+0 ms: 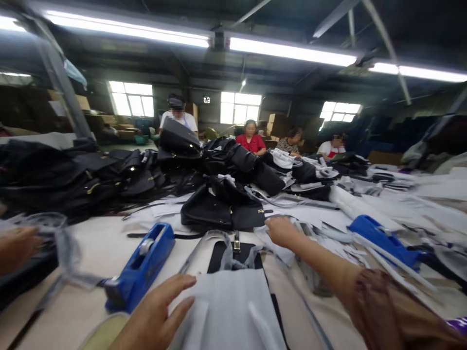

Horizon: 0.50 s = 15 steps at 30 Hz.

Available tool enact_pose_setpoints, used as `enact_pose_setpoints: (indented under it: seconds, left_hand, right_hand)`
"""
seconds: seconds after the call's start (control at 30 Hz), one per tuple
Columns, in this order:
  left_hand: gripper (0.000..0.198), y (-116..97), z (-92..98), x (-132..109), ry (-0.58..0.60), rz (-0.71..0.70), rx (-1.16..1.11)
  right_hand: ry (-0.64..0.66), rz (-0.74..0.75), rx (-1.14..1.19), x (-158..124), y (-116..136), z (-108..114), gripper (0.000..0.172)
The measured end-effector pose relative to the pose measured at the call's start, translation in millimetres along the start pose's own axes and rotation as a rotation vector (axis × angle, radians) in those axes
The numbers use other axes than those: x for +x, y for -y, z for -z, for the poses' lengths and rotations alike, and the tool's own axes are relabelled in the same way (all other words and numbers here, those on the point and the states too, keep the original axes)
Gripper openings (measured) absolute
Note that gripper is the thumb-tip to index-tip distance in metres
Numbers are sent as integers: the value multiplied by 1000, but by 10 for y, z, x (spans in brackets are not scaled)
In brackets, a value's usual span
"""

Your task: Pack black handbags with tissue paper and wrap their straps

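My left hand [160,308] is low in the view, its thumb and fingers apart, at the left edge of a white foam sheet [233,296]. The sheet lies over a black bag [215,256] with a gold buckle [237,243] and straps wrapped in clear film. My right hand [282,232] reaches forward, right of the buckle, beside some thin clear film and a grey object [314,265]. Its fingers are curled, and what they hold, if anything, is hidden. A blue tape dispenser [142,267] stands left of the bag.
Another person's hand [18,248] is at the left edge near a film-wrapped strap [67,253]. A second blue dispenser [385,240] lies at right. Black bags [207,209] and white papers [337,218] pile up ahead. Several people work beyond the pile.
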<state>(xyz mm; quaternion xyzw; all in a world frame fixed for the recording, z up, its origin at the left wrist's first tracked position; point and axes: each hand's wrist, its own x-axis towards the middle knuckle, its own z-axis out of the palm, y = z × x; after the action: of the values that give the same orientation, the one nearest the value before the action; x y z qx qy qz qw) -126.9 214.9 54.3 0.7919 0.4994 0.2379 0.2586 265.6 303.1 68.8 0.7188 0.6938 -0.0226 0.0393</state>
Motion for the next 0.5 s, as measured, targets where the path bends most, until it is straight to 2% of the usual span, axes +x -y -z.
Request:
enact_pose_setpoints:
  seconds: [0.1, 0.2, 0.33, 0.5]
  left_hand:
    - [39, -30, 185, -246, 20, 228, 5]
    - [34, -21, 211, -362, 37, 358, 62]
    - [29, 123, 71, -196, 19, 373, 243]
    - [21, 319, -122, 101, 116, 479, 438]
  right_hand:
    - [-20, 191, 176, -537, 222, 131, 30]
    - [-32, 336, 355, -1098, 463, 204, 30]
    - [-36, 460, 574, -1592, 776, 247, 28]
    - [4, 551, 576, -1900, 946, 337, 29]
